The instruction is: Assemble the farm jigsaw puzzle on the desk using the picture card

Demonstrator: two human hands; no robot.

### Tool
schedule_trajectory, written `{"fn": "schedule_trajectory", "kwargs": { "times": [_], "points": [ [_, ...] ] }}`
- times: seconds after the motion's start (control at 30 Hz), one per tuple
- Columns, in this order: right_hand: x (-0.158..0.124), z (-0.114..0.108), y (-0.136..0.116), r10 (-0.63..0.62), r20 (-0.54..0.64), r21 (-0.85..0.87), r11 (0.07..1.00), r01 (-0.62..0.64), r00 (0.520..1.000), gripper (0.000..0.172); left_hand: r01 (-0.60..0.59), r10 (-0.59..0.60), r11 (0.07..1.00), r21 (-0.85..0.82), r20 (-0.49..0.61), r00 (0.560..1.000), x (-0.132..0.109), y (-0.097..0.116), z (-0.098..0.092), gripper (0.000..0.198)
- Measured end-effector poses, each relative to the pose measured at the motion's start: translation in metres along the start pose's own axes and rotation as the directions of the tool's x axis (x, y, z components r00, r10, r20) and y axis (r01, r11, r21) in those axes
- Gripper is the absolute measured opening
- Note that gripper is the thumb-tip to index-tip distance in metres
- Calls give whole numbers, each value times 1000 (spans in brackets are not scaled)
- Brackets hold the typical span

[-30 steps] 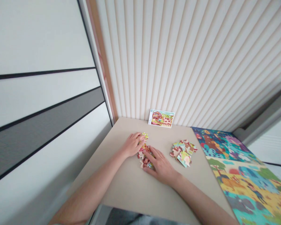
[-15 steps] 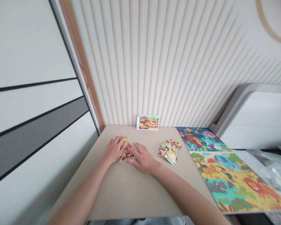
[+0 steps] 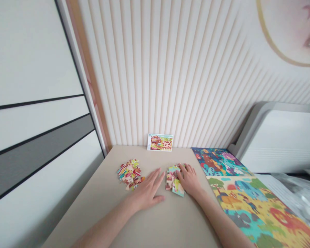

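Two heaps of loose jigsaw pieces lie on the beige table (image 3: 155, 229). My left hand (image 3: 147, 191) is between them, fingers stretched out and holding nothing, its back partly covering the near edge of the left heap of jigsaw pieces (image 3: 129, 173). Over the right side of the right heap of jigsaw pieces (image 3: 173, 179) rests my right hand (image 3: 190, 179), fingers spread and touching the pieces. A small picture card (image 3: 160, 142) with a barn and a spotted cow leans upright against the wall at the back.
To the right lie a dark blue animal puzzle (image 3: 223, 162) and, nearer, a yellow safari puzzle (image 3: 260, 208), both assembled. Clear plastic wrapping (image 3: 299, 198) is beyond them. A ribbed wall (image 3: 155, 69) rises behind the table; a white cabinet (image 3: 41, 179) borders its left.
Both hands have moved right, away from the left heap, which now shows spread out. My right hand has reached the right heap. The view has shifted slightly.
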State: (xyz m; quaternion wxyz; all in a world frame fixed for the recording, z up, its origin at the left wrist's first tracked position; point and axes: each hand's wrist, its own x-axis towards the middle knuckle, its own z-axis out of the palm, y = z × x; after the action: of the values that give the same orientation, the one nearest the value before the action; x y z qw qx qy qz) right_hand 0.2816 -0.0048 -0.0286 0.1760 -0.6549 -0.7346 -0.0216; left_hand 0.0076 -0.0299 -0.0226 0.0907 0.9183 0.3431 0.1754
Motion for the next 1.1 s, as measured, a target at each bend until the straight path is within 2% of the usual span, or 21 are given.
{"fn": "schedule_trajectory", "kwargs": {
  "times": [0.13,0.2,0.3,0.37,0.5,0.6,0.7,0.8,0.93,1.03,1.1],
  "points": [
    [-5,7,-48,-59,-57,53,997,62,997,50,63,-61,997,-38,50,997,-3,-7,5,109],
    [-7,4,-59,-76,-70,87,993,82,995,49,81,-79,996,-36,69,994,-4,-8,5,108],
    [-9,-6,-59,-122,-49,159,979,129,991,43,96,-94,995,-40,47,994,-2,-12,0,89],
    [-11,-13,-53,-153,-32,205,966,156,988,40,71,-66,995,-66,79,995,4,-20,-7,80],
    [-14,-21,-39,-166,-20,260,951,165,986,41,24,12,985,-171,204,979,28,-40,-23,82],
    [-13,-18,-32,-147,-17,270,952,146,989,52,32,-4,979,-201,135,991,47,-45,-16,80],
    [-10,-12,-28,-131,5,249,960,125,991,66,62,-68,986,-152,-38,997,54,-38,3,72],
    [-7,-8,-25,-127,44,243,963,112,991,64,94,-106,993,-73,-180,978,51,-29,20,64],
    [-3,-7,-17,-111,69,271,958,89,991,57,159,-167,986,-54,-190,968,44,-23,23,61],
    [-1,-12,-8,-77,55,281,958,58,996,58,185,-191,981,-51,-172,966,42,-21,15,52],
    [0,-18,-3,-128,41,299,948,110,991,60,153,-160,987,-56,-164,973,42,-21,8,48]
  ]
}}
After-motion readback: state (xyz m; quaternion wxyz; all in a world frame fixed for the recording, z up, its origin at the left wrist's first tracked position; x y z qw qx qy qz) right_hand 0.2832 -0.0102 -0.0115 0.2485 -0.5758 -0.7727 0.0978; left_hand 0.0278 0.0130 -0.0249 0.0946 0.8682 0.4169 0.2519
